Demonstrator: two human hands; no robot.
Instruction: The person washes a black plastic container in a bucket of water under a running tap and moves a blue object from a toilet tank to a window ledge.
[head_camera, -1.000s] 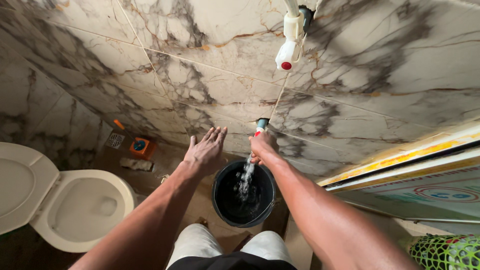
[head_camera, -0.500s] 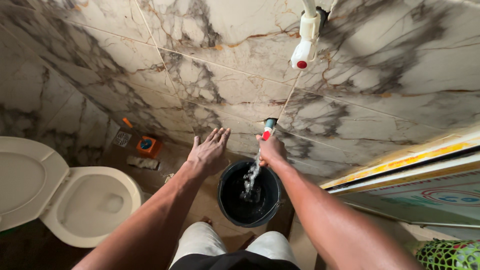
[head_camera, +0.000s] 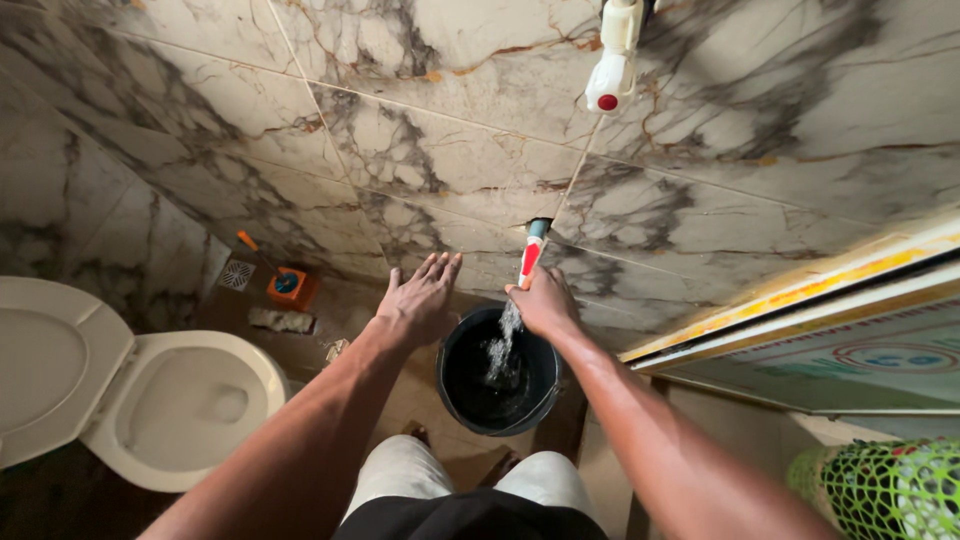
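- Landmark: black bucket on the floor, against the marble-tiled wall; it stands just ahead of the person's knees; dark inside
- Right hand above the bucket's far rim; fingers closed around the tap, which has a red lever and comes out of the wall above the bucket
- Water falls from under the right hand into the bucket; splashing inside
- Left hand open, fingers spread and extended, palm down; just left of the bucket's rim, holding nothing; whether it touches the wall cannot be told
- White valve with red knob high on the wall, above the bucket
- Toilet, lid up, well left of the bucket
- Orange object and floor drain on the floor, left of and beyond the bucket
- Green mesh at lower right, well apart from the bucket
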